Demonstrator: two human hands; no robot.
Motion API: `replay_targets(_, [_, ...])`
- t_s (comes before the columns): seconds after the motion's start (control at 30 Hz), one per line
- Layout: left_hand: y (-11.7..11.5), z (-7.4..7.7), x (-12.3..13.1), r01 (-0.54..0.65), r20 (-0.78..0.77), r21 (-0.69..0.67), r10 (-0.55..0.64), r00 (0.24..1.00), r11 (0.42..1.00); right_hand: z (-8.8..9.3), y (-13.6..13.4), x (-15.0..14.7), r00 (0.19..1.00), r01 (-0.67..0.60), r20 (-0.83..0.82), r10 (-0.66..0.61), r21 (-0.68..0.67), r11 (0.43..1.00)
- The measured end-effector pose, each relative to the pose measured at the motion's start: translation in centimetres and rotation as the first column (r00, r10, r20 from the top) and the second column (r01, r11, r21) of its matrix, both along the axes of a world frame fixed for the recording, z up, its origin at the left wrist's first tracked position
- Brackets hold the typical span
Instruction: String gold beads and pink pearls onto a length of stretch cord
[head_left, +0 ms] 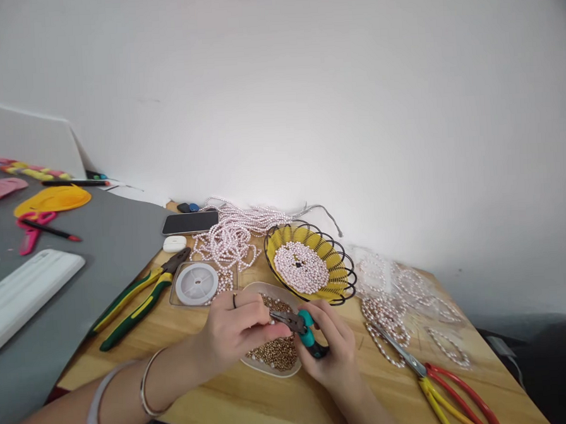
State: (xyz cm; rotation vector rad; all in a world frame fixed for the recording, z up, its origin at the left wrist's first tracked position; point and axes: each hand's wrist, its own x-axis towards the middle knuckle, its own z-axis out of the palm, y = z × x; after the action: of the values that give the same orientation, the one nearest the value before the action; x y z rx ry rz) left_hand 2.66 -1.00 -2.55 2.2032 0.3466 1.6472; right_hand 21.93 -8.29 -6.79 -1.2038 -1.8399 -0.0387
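Note:
My right hand (335,345) is closed around the teal and black handles of small pliers (296,323), whose jaws point left. At the tip of those jaws, the fingers of my left hand (244,325) pinch together. A tiny pale bead shows by the left fingertips, but what exactly they hold is too small to make out. Under both hands sits a shallow dish (276,355) of gold-coloured beads with some pale ones. Just behind it stands a yellow basket (336,272) with a black looped rim, and pale pink beads (302,268) lie inside.
Left of the dish are a spool (196,284) in a clear box and large green-yellow pliers (140,302). Bead strands (230,237), a phone (191,223) and a white case (174,244) lie behind. Scissors (434,375) and bagged bead strands (405,288) are at right.

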Motion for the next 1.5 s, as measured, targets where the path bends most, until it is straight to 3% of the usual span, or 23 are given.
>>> replay_targets(0.27, [0.3,0.1,-0.2,0.067,-0.007,-0.073,-0.068,0.998,0.995,0.1,0.0,-0.1,1.000,0.024,0.014,-0.024,-0.013,1.000])
replay_targets(0.47, [0.9,0.6,-0.4,0.064,-0.032,-0.049,-0.066,0.997,0.997,1.0,-0.2,0.2,0.998,0.056,0.012,-0.056,0.007,0.998])
replay_targets(0.77, [0.8,0.3,-0.4,0.064,-0.070,-0.099,-0.071,0.995,0.993,1.8,-0.4,1.4,1.000,0.005,0.025,-0.004,-0.035,0.999])
replay_targets(0.97, [1.0,0.2,-0.7,0.054,-0.071,-0.183,-0.068,0.995,0.982,2.6,-0.5,1.7,0.998,-0.020,-0.064,0.015,-0.067,0.998])
replay_targets(1.07, [1.1,0.5,-0.7,0.098,-0.071,-0.167,-0.111,0.991,0.981,2.9,-0.7,2.1,0.966,-0.137,-0.245,0.086,-0.197,0.971])
replay_targets(1.13, [1.1,0.5,-0.6,0.130,-0.088,-0.148,-0.144,0.986,0.980,3.2,-0.9,2.6,0.869,-0.345,-0.466,0.164,-0.333,0.878])
replay_targets(1.17, [1.1,0.5,-0.6,0.146,-0.098,-0.145,-0.161,0.982,0.978,3.3,-0.9,3.0,0.786,-0.483,-0.587,0.194,-0.386,0.786])
replay_targets(1.23, [1.1,0.5,-0.5,0.188,-0.106,-0.147,-0.204,0.973,0.971,3.8,-1.0,3.7,0.620,-0.716,-0.761,0.192,-0.449,0.534])
replay_targets(1.3, [1.0,0.5,-0.4,0.236,-0.110,-0.149,-0.253,0.961,0.960,4.5,-1.0,4.3,0.555,-0.813,-0.811,0.187,-0.481,0.328])
replay_targets(1.37, [0.9,0.6,-0.4,0.282,-0.117,-0.131,-0.298,0.947,0.950,5.3,-0.9,4.6,0.572,-0.820,-0.772,0.277,-0.528,0.222])
replay_targets(1.5, [0.6,1.2,-0.4,0.372,-0.139,-0.110,-0.385,0.912,0.922,6.1,-0.4,4.7,0.599,-0.778,-0.644,0.476,-0.608,0.158])
